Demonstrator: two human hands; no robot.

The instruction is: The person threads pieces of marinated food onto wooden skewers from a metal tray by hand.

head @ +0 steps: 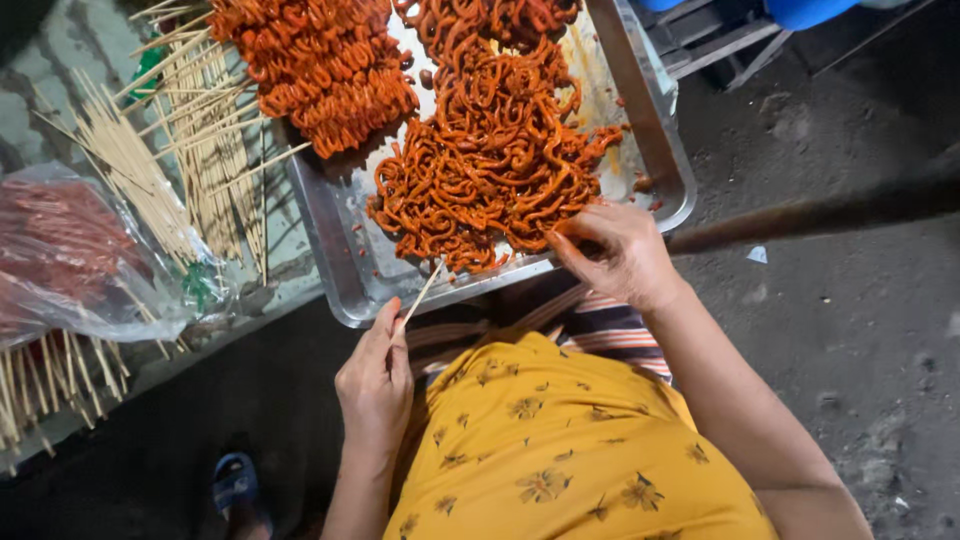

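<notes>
Dark dirt floor under a shiny rectangular metal tray [350, 245]. Your left hand [375, 385] grips a thin bamboo skewer [422, 293] at its near edge; your right hand [612, 252] pinches glossy orange-red marinated curled strips [480, 170] heaped mid-tray.

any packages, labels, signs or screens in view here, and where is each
Clear plastic bag: far left, beside the loose bamboo skewers; crumpled, see-through, reddish contents inside.
Green plastic scrap: upper left, under the skewer handles; small, crumpled.
No labels, signs or screens in view.
</notes>
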